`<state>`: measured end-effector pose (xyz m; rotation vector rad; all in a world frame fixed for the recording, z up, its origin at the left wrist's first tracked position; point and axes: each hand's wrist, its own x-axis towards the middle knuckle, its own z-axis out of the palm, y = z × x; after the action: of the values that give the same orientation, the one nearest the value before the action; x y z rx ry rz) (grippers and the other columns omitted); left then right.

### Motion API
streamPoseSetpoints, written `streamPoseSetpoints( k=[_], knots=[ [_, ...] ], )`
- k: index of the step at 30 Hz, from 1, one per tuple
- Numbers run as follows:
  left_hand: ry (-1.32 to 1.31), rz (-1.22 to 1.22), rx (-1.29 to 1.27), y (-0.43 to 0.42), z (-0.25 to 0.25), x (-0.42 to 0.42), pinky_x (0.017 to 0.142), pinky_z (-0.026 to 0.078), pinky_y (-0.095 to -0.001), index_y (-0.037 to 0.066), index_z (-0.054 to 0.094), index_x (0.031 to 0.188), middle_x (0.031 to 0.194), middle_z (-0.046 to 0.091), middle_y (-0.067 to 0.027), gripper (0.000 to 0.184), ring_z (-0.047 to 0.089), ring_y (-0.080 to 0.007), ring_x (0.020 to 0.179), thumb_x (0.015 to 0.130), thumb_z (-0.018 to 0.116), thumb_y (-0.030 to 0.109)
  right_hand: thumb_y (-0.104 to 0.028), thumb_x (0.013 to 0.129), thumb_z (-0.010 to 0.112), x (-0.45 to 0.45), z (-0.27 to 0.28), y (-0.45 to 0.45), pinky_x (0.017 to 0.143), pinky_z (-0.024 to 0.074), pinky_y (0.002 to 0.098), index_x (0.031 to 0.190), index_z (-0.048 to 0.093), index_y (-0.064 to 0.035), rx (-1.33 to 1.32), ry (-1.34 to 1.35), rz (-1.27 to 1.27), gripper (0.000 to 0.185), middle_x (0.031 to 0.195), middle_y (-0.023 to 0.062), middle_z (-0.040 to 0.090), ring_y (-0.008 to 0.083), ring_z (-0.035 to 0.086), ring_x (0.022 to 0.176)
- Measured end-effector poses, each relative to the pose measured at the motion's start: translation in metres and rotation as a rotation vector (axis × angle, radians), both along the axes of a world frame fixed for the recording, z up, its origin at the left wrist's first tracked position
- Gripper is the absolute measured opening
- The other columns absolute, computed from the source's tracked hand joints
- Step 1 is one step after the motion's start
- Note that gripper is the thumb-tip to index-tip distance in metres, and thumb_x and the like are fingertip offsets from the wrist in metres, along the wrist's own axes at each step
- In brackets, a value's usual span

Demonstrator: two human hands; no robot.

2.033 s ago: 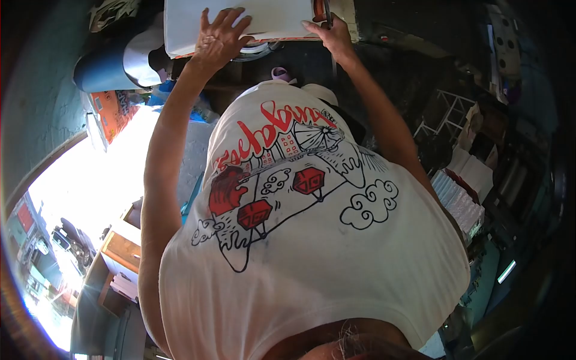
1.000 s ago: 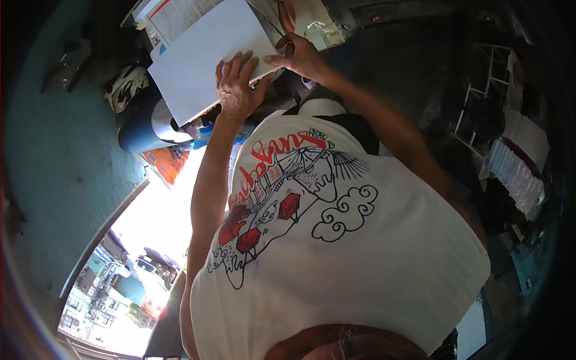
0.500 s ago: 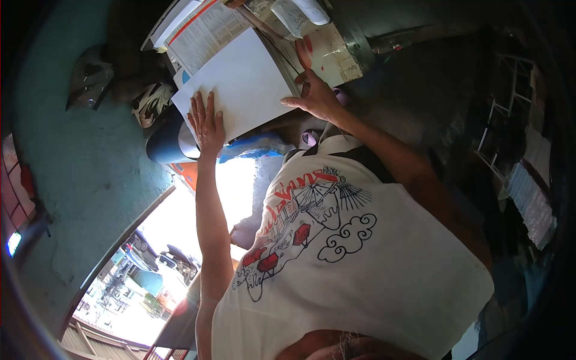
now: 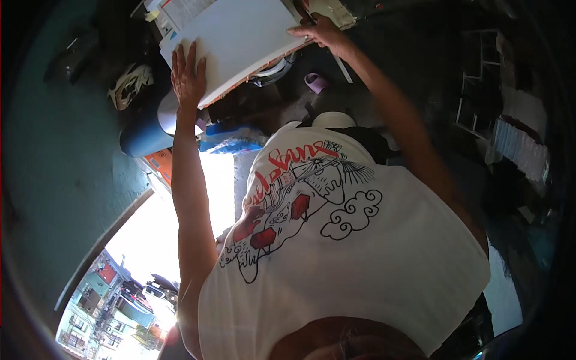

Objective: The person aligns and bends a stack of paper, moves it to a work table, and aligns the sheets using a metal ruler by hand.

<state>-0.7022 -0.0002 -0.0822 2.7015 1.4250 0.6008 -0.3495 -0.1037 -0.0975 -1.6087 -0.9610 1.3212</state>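
Note:
A large white sheet [image 4: 240,42] lies flat along the worn brown front edge of a table [image 4: 240,79]. My left hand [image 4: 188,81] rests palm down on its left part, fingers stretched and slightly spread. At the sheet's right edge is my right hand [image 4: 324,35], its thumb reaching onto the white surface. The other fingers of that hand bend beyond the edge, apart from the thumb and partly hidden. Whether they touch a dark object beside them, I cannot tell.
Printed papers [image 4: 183,11] lie behind the sheet. A helmet-like patterned object [image 4: 131,87] and a blue rounded object [image 4: 144,135] are at the left. Below the table are a purple slipper [image 4: 315,83] and blue plastic [image 4: 231,141]. A white metal frame [image 4: 480,84] stands right.
The view has tilted, so the sheet and both hands sit higher in it and more floor shows. My left hand stays flat on the sheet; my right stays at its edge.

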Motion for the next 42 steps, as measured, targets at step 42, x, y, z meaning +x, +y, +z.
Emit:
streamPoseSetpoints(
  k=[42],
  knots=[
    [-0.922,0.392,-0.086,-0.086,-0.134,-0.094,0.102,0.044,-0.0378,0.012,0.066,0.119,0.116,0.067,-0.0128,0.033,0.062,-0.0325,0.109,0.086,0.066,0.011,-0.033,0.081,0.076,-0.03,-0.042,0.039,0.04,0.0228,0.0172,0.092,0.053,-0.0133,-0.3,0.197,0.102,0.032,0.067,-0.0042,0.043,0.0018,0.034,0.047]
  ],
)
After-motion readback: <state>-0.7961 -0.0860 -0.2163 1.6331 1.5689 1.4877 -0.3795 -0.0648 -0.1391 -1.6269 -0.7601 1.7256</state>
